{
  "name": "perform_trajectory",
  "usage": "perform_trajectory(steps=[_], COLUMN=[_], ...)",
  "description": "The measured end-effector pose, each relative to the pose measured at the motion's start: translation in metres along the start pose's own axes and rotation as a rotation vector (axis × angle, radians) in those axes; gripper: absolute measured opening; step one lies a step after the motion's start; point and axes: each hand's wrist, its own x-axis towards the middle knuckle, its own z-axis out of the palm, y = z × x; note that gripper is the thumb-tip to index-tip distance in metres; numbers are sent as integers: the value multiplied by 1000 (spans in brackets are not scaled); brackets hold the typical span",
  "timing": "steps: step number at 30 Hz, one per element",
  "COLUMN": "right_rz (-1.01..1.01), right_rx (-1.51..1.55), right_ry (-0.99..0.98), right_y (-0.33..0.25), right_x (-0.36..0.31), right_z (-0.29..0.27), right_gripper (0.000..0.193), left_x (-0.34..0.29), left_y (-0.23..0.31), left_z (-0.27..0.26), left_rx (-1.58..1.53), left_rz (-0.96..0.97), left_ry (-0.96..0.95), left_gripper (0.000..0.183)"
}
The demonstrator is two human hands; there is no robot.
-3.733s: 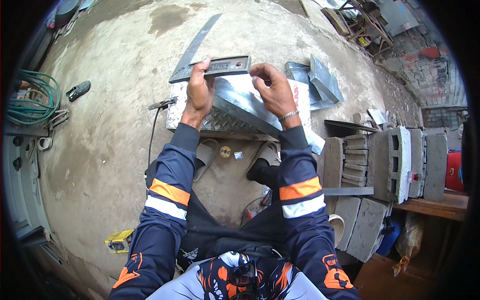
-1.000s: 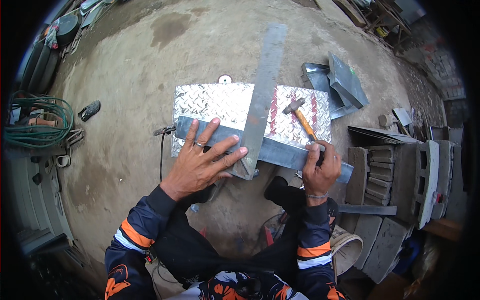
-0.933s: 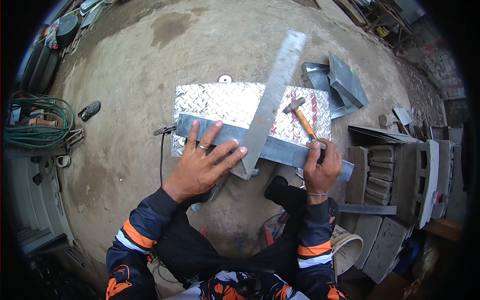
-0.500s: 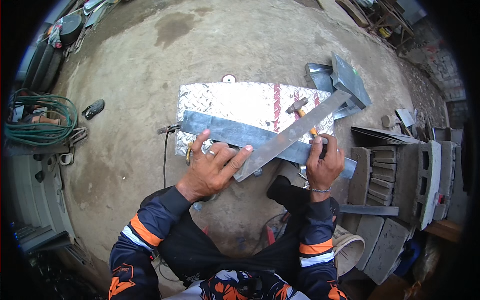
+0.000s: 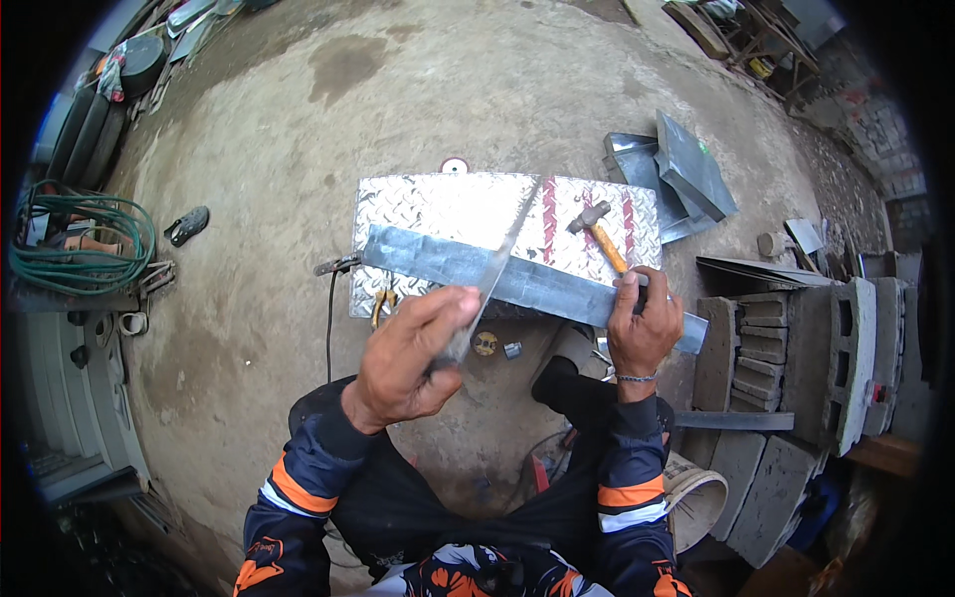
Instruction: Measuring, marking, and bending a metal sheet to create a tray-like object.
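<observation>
A long strip of grey sheet metal (image 5: 557, 286) lies slantwise across a diamond-plate metal board (image 5: 453, 209). My left hand (image 5: 406, 358) is closed on a flat metal bar (image 5: 502, 257), which is tilted up on its edge above the strip, its far end over the board. At the strip's right part my right hand (image 5: 647, 323) is closed over it, fingers curled; something dark shows between the fingers, too hidden to name. A hammer (image 5: 602, 239) with a yellow-orange handle rests on the board beside that hand. Yellow-handled pliers (image 5: 381, 303) are at the board's near left edge.
Bent sheet-metal pieces (image 5: 686, 174) lie beyond the board's right end. Concrete blocks (image 5: 811, 343) and a bucket (image 5: 691, 497) stand to my right. A round disc (image 5: 455, 166) sits at the board's far edge. A coiled green hose (image 5: 85, 239) is far left, near a shoe (image 5: 186, 225).
My left hand has lifted the flat bar off the strip and turned it on edge, swinging its far end leftward. The hammer is uncovered. My right hand stays on the strip.
</observation>
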Motion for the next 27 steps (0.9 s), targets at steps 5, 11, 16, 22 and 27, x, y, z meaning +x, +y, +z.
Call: perform_trajectory(steps=[5, 11, 16, 22, 27], right_rz=[1, -16, -38, -67, -66], right_rx=[-9, -47, -18, -6, 3], right_ry=[-11, -9, 0, 11, 8], right_y=[-5, -6, -6, -5, -6], right_x=[2, 1, 2, 1, 2], right_z=[-2, -5, -6, -6, -5], right_gripper=[11, 10, 10, 9, 10], left_x=[-2, -6, -10, -17, -12], left_y=[-14, -35, -40, -49, -52], left_z=[-6, -12, -19, -13, -14], left_rx=[313, 649, 643, 647, 503], left_rz=[30, 49, 102, 121, 53], left_ry=[-223, -359, -363, -364, -349], left_gripper=[68, 56, 59, 57, 54])
